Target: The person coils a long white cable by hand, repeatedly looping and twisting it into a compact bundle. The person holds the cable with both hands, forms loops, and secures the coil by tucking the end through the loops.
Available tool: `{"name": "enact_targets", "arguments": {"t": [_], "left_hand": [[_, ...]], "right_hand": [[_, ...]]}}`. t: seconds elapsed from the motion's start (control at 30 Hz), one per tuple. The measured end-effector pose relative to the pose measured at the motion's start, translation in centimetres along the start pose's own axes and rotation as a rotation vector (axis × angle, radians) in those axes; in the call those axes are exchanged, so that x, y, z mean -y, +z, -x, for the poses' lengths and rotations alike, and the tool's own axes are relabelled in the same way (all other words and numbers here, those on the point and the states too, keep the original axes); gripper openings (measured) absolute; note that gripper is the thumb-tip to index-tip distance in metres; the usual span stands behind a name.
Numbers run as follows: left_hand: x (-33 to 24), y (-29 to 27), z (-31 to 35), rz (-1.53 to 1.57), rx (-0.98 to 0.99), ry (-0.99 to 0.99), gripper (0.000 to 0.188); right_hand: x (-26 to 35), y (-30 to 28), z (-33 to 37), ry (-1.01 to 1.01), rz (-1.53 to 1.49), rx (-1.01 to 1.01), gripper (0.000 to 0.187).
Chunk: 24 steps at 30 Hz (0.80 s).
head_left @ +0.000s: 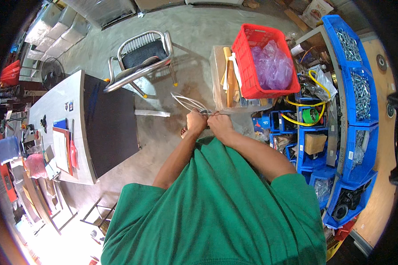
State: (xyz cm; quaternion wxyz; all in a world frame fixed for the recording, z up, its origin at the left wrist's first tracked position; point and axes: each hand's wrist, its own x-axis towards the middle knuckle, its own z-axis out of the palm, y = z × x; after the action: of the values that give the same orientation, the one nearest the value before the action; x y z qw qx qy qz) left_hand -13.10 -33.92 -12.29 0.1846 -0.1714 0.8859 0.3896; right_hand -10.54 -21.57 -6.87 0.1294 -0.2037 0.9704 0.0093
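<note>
Close together in front of my green shirt, my two hands hold a bundle of thin white cable (189,102). My left hand (196,123) is closed around the bundle, and its loops stick out beyond the fingers toward the far left. My right hand (220,123) is closed too, pinching the cable just right of the left hand. A short stretch of cable shows between the two fists. The fingertips are mostly hidden, so how the cable is wound inside them cannot be made out.
Right of me, blue bins (361,95) hold screws and bolts beside a yellow hose (323,84). A red crate (247,66) with a purple bag sits on a carton ahead. A metal chair (139,79) stands ahead left, and a desk (86,145) with papers is at left.
</note>
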Motion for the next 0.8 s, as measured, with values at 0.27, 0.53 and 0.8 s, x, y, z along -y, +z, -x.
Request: {"name": "enact_targets", "arguments": {"t": [0.27, 0.53, 0.8], "left_hand": [[4.2, -2.5, -1.3, 0.193, 0.050, -0.022, 0.029], [0.6, -10.3, 1.6, 0.469, 0.048, -0.063, 0.022], [-4.2, -16.6, 5.4, 0.520, 0.087, -0.019, 0.017]], "right_hand": [[-8.3, -4.2, 2.8, -0.012, -0.049, 0.085, 0.016], [-17.3, -7.8, 7.5, -0.075, 0.030, -0.309, 0.022], [-22.7, -8.9, 12.2, 0.004, 0.144, -0.388, 0.030]]}}
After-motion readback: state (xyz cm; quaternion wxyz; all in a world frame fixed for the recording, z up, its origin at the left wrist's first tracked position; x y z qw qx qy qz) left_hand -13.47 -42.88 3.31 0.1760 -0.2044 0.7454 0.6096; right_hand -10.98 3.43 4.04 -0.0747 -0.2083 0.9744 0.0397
